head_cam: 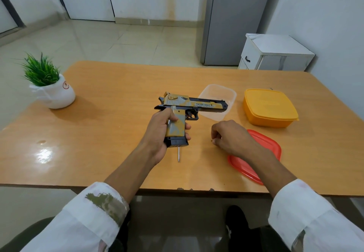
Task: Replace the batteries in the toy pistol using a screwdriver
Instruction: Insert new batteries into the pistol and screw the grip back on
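A yellow, grey and black toy pistol (194,103) is held upright above the wooden table (110,125), barrel pointing right. My left hand (159,131) grips its handle, fingers wrapped round the front. Below the black magazine base, the thin metal shaft of a screwdriver (178,154) shows on the table; its handle is hidden behind the pistol and hand. My right hand (230,137) rests on the table to the right, its fingers curled down and its fingertips pinching a tiny dark screw (212,141).
A clear plastic box (226,92) stands behind the pistol's barrel, a closed orange box (269,107) to its right. A red lid (271,145) lies under my right forearm. A potted plant (49,86) sits at the far left corner.
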